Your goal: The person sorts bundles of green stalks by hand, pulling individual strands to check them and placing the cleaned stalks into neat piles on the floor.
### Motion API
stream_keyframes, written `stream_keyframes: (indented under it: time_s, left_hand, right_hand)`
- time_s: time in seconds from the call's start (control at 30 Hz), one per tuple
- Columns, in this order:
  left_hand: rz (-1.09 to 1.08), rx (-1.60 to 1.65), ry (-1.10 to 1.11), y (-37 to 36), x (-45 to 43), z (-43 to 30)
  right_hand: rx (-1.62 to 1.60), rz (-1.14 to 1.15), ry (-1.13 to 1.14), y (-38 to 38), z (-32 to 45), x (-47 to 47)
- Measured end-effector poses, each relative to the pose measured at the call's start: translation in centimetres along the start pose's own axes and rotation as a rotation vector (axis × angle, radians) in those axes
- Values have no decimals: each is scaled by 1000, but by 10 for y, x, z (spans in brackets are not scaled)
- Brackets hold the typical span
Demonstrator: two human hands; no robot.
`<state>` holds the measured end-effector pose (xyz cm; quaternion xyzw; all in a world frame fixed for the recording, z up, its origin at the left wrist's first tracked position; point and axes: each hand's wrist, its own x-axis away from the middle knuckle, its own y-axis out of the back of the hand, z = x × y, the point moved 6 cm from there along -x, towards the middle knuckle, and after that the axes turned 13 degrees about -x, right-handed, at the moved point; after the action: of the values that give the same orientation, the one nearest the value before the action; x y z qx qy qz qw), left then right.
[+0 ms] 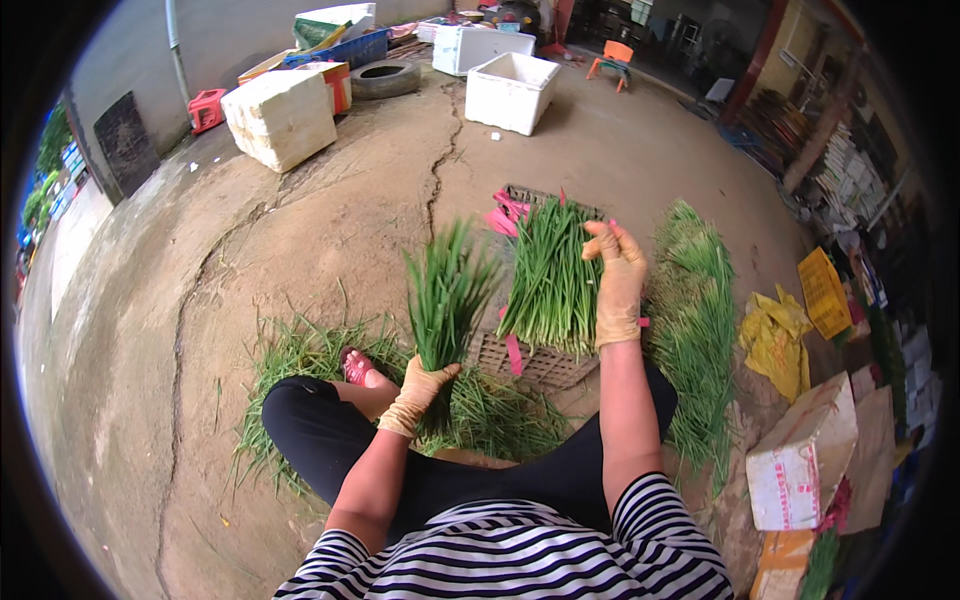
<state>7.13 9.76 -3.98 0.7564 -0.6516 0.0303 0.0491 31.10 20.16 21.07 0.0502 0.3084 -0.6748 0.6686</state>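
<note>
My left hand (pixel 414 394), in a pale rubber glove, grips an upright bunch of garlic chives (pixel 448 300), whose leaf tips are blurred. A larger layer of chives (pixel 551 277) lies on a dark plastic crate (pixel 536 364) between my knees, with pink straps (pixel 513 352) at its sides. Over the right edge of that layer is my right hand (pixel 618 281), also gloved. Its fingers are loosely bent and apart, and I see nothing in them. Loose green leaves (pixel 502 416) are strewn below the crate and around my left foot.
A long heap of chives (pixel 694 337) lies on the concrete to the right. Beyond it are a yellow plastic bag (pixel 772 341), a yellow crate (pixel 823 292) and a cardboard box (pixel 799 457). White foam boxes (pixel 281 120), a tyre (pixel 385 79) and a small orange chair (pixel 613 58) stand farther off.
</note>
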Motion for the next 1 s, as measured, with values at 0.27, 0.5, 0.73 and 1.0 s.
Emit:
stream_keyframes:
  time_s: [0.27,0.5,0.73,1.0]
  left_hand:
    - [211,369,48,-59,-61,-136]
    - [499,375,262,-200,-158,-196]
    - [208,-344,-2,-250,-250,-79]
    - [243,-295,40,-245,-257,-70]
  right_hand:
    - [163,-80,-191,150,-15,16]
    - [157,-156,-233,230,-26,33]
    - [121,-254,-353,267,-70,72]
    - [474,2,-211,232,-84,38]
